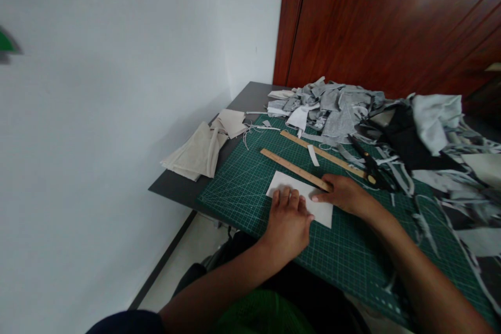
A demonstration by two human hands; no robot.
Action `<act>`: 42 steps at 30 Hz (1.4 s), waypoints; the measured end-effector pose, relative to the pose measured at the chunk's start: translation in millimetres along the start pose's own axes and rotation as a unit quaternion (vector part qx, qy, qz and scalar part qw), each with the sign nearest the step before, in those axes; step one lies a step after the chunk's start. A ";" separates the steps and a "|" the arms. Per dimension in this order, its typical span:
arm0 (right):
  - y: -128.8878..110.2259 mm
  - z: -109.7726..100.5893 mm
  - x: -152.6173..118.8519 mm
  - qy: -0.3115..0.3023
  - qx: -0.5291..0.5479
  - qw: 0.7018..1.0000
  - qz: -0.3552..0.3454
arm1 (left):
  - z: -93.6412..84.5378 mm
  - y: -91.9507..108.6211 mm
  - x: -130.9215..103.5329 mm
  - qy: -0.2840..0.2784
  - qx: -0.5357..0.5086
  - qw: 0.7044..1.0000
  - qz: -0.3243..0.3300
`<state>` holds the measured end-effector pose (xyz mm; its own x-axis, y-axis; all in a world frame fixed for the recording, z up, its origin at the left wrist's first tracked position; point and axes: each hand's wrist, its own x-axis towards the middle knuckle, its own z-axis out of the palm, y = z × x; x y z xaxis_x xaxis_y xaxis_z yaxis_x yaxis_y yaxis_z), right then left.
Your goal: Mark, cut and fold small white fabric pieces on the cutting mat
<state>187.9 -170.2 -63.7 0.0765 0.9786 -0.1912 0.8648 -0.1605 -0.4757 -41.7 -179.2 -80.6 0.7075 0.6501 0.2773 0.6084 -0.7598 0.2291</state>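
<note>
A white rectangular piece, cloth or card (323, 214), lies flat on the green cutting mat (238, 188). My left hand (288, 223) rests on it with the fingers laid flat, covering its near left part. At the piece's far edge is a short wooden ruler (288, 165). My right hand (345, 194) grips that ruler's right end between thumb and fingers, its thumb over the white piece. Behind, a second wooden ruler (326, 154) lies on the mat, with a small white strip (313, 155) across it. Black scissors (371, 164) lie by that ruler's right end.
A large heap of grey and white cloth scraps (336, 107) fills the table's back. Black cloth (409, 135) and more scraps spread right. Folded cream cloth (198, 154) sits at the left edge. A white wall (117, 115) borders the left, a reddish wooden door (383, 21) the back.
</note>
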 end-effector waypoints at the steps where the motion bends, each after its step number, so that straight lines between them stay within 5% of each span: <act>1: 0.1 0.1 -0.1 0.000 0.001 1.000 0.001 | -0.8 -0.4 0.5 -0.003 0.000 1.000 0.001; 26: -9.3 -6.9 -1.9 0.010 -0.011 1.000 0.010 | -4.4 5.0 -7.1 -0.014 0.005 0.999 -0.035; 42: -15.3 -10.8 -2.8 -0.001 -0.019 1.000 0.022 | -10.4 0.7 -10.5 -0.034 0.014 0.999 0.017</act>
<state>179.9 -169.1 -46.6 0.1139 0.9706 -0.2122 0.8789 -0.1981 -0.4339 -52.5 -186.6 -73.6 0.7505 0.6234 0.2193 0.5929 -0.7817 0.1933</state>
